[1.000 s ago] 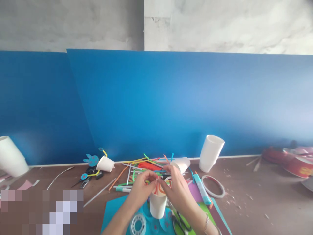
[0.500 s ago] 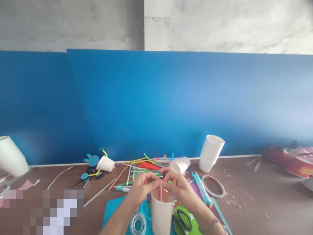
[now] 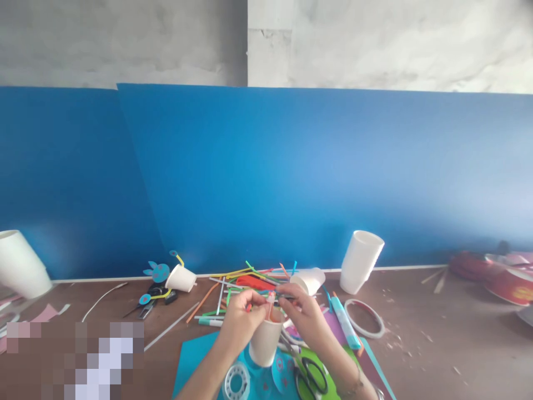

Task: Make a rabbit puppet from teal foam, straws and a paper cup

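A white paper cup [image 3: 264,344] stands slightly tilted on the blue sheet, below my two hands. An orange-red straw [image 3: 272,315] rises from its mouth, with a pale, clear-looking piece round its top. My left hand [image 3: 245,319] is closed, thumb and finger pinching the straw near its top. Close on the other side, my right hand [image 3: 307,318] has its fingers curled together; what sits between those fingertips is too small to make out. Beside the cup lie a tape roll [image 3: 236,382], black-handled scissors [image 3: 310,378] and a blue paper disc [image 3: 281,373].
Many coloured straws [image 3: 220,297] are heaped behind the hands. A stack of paper cups [image 3: 361,261] stands right of a lying cup [image 3: 310,280]. A white tape ring [image 3: 365,318] lies farther right. At left sits a cup figure [image 3: 181,278] with blue paper rabbit pieces.
The cup has gone lower and away from me, now showing more of the blue sheet and the disc. My right fingertips have drawn apart from my left ones.
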Demonstrator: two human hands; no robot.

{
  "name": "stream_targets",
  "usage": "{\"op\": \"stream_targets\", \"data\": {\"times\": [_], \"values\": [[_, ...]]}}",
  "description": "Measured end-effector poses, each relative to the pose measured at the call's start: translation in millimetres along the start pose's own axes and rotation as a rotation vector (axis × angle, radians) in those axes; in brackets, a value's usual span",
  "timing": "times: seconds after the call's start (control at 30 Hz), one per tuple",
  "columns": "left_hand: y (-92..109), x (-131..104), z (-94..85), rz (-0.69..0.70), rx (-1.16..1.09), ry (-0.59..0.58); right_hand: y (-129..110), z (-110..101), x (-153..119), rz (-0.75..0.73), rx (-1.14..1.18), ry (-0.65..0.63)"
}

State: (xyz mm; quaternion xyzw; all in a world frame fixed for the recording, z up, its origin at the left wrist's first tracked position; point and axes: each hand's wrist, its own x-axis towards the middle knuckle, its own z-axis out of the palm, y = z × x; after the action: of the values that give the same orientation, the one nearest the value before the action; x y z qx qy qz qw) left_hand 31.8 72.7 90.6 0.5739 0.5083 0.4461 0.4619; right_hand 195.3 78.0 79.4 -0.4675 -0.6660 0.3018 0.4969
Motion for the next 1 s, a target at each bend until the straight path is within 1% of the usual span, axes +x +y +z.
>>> {"op": "stream_targets", "data": {"times": [0.07, 0.13, 0.17, 0.23, 0.3, 0.37, 0.47, 0.63, 0.77, 1.0], "values": [[5.0, -3.8, 0.6, 0.117, 0.172, 0.117, -7.0, 1.3, -4.0, -0.12, -0.166, 0.125], [8.2, -8.6, 2.5, 0.249, 0.35, 0.238, -14.4, 4.2, -9.1, -0.226, -0.317, 0.195], [9.0, -11.1, 3.7, 0.312, 0.424, 0.282, -17.2, 6.1, -11.5, -0.264, -0.38, 0.206], [9.6, -15.9, 6.2, 0.433, 0.53, 0.334, -20.0, 9.7, -15.0, -0.305, -0.462, 0.206], [9.7, -19.6, 8.0, 0.535, 0.588, 0.356, -19.7, 12.0, -16.3, -0.317, -0.481, 0.187], [10.1, -22.0, 9.0, 0.597, 0.616, 0.365, -18.1, 12.8, -16.2, -0.305, -0.463, 0.153], [10.9, -23.7, 10.0, 0.641, 0.64, 0.388, -16.3, 12.8, -15.6, -0.267, -0.423, 0.115], [10.8, -24.3, 12.3, 0.674, 0.659, 0.415, -16.0, 14.1, -16.1, -0.207, -0.35, 0.126], [8.8, -24.9, 14.1, 0.711, 0.678, 0.43, -20.4, 16.5, -16.9, -0.174, -0.307, 0.124], [4.7, -26.6, 15.4, 0.732, 0.745, 0.423, -30.0, 23.3, -20.8, -0.154, -0.227, 0.194]]}}
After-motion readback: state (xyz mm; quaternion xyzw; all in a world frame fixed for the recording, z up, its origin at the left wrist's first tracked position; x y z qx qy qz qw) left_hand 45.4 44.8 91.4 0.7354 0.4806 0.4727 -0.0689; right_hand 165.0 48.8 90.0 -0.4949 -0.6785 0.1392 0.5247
